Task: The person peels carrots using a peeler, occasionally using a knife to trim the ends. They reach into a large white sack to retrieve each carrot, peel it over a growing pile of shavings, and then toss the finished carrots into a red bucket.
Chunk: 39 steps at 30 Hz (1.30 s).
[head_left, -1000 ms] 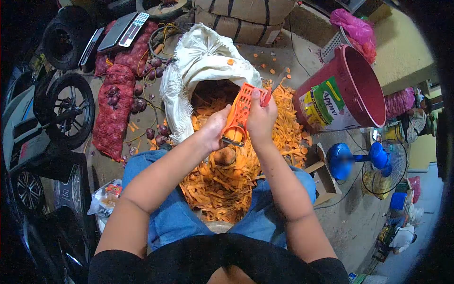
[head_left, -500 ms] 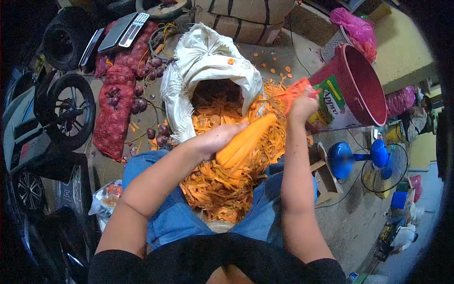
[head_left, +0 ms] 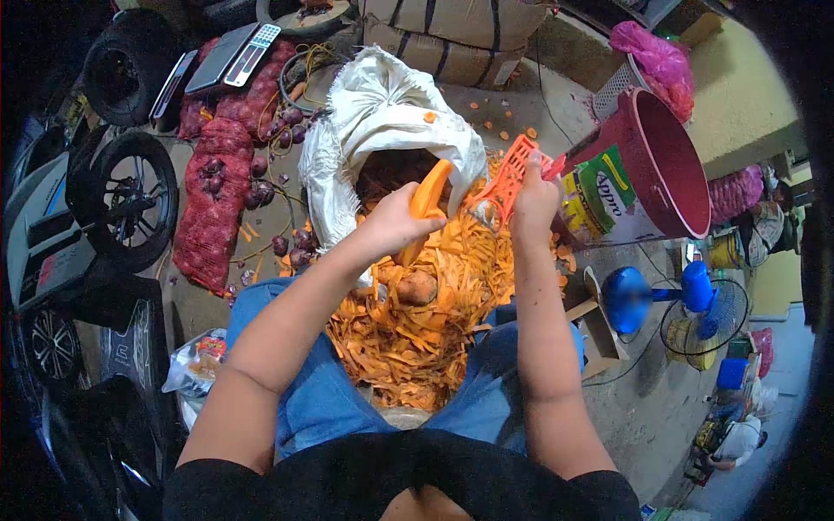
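Observation:
My left hand (head_left: 395, 227) is closed around a peeled orange carrot (head_left: 431, 189), held up with its tip pointing away from me. In my right hand (head_left: 536, 207) is a red-orange plastic peeler (head_left: 508, 178) with a slotted body, apart from the carrot. Beneath both hands spreads a heap of orange peelings (head_left: 404, 334) between my knees. A rounded, brownish-orange carrot end (head_left: 418, 288) pokes out of the heap. Behind it lies a white woven sack (head_left: 382, 95), its mouth open towards me.
Right of my right hand a dark red bucket (head_left: 686, 161) leans on its side. Near it are a blue fan (head_left: 695, 295) and a cardboard box (head_left: 599, 334). Net bags of red onions (head_left: 213, 208) and a scale (head_left: 234, 61) lie left. A motorbike (head_left: 52, 234) stands at far left.
My left hand has lifted the carrot and turned it more upright, uncovering the carrot end in the heap. The peeler has turned and now shows its slotted face.

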{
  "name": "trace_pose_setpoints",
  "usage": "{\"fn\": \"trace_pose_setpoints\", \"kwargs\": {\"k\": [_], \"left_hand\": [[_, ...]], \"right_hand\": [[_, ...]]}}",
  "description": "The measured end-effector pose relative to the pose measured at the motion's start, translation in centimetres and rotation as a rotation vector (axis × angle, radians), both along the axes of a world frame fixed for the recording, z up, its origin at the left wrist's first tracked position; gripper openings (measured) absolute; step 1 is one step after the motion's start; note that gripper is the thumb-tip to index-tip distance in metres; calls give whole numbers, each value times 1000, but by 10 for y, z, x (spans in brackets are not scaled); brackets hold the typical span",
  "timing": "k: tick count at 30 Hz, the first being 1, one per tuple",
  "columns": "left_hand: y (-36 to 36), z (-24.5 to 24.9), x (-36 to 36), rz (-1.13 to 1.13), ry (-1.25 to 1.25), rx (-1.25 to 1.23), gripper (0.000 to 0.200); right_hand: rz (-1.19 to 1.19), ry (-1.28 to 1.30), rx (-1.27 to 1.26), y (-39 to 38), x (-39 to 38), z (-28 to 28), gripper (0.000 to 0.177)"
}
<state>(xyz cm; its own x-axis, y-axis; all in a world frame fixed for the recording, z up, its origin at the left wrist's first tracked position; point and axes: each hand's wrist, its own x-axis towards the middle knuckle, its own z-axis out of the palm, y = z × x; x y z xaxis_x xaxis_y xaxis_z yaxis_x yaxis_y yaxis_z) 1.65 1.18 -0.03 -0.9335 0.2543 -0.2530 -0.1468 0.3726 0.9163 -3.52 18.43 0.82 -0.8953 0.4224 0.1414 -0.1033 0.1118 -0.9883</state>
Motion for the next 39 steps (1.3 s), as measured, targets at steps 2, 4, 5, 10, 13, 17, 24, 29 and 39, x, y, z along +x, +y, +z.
{"fn": "trace_pose_setpoints", "kwargs": {"k": [2,4,5,10,13,17,24,29,39], "left_hand": [[1,-3,-2,4,-33,-10,33],[1,-8,-4,114,-378,546,39],[2,-8,-4,142,-416,528,40],[1,-12,-11,248,-503,756,38],[6,-12,-11,282,-588,842,38],[25,-14,-4,331,-749,1155,37],[27,-24,-4,352,-730,1153,34],[29,-16,3,360,-683,1047,35],[35,-8,13,210,-653,816,38]], "right_hand": [[22,32,32,2,-1,-3,22],[44,60,62,3,-1,-4,21],[59,49,50,2,0,-2,21],[61,18,21,-3,2,-2,22],[121,-122,-146,-18,15,5,19],[196,65,-51,-39,21,-14,20],[256,50,-50,-45,29,-12,18],[209,119,122,-47,36,-5,18],[36,16,399,-33,22,-8,21]]}}
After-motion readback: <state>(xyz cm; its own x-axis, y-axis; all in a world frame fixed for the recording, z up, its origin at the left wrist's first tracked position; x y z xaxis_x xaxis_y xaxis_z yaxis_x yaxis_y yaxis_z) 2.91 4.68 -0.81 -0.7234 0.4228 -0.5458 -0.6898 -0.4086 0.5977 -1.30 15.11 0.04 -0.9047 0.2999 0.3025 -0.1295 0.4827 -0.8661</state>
